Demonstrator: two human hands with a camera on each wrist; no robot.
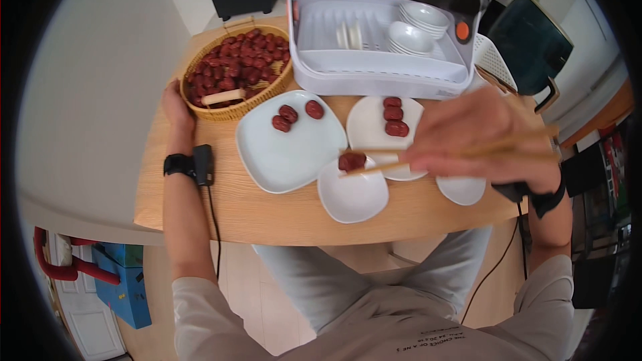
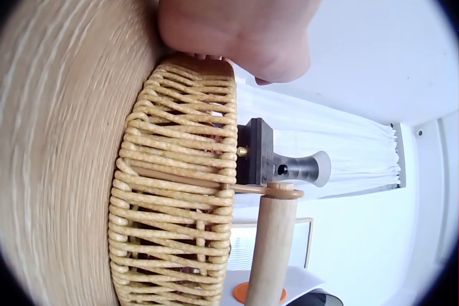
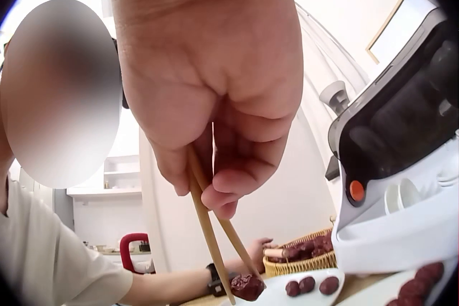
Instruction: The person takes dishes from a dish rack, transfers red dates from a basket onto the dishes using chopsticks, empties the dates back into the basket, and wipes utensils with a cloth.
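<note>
My right hand (image 1: 475, 137) grips a pair of wooden chopsticks (image 1: 384, 152), and their tips hold a red date (image 1: 352, 161) over the far edge of a small white bowl (image 1: 353, 194). In the right wrist view the date (image 3: 247, 287) sits between the chopstick tips, below the hand (image 3: 215, 83). My left hand (image 1: 177, 103) rests against the left side of a wicker basket (image 1: 221, 112) of dates; how its fingers lie is mostly hidden. Several dates lie on the square plate (image 1: 267, 160), and several stand in a row on the round plate (image 1: 368, 120).
A white dish box (image 1: 381, 67) with stacked bowls and a raised dark lid stands at the back. Another small bowl (image 1: 461, 190) is beneath the right hand. Cables (image 1: 215, 220) hang from both wrists over the front edge of the table (image 1: 281, 224).
</note>
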